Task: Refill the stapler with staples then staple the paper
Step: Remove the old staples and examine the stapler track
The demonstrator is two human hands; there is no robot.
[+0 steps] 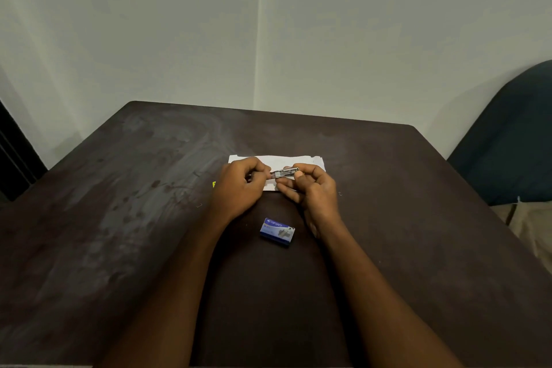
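Holding the small silver metal stapler (283, 173) level between both hands is what matters most to me at this step. My left hand (239, 185) has its fingers curled and pinches the stapler's left end. My right hand (313, 191) pinches the right end between thumb and forefinger. The stapler sits just above the white sheet of paper (298, 160), which lies flat on the dark brown table (119, 218). I cannot tell from here whether a strip of staples is already seated. The blue cardboard staple box (277, 231) lies on the table between my forearms, nearer to me. I judge the right hand should only steady the body while the left works the loading end with light, straight force, channel facing up, so nothing tips out or jams.
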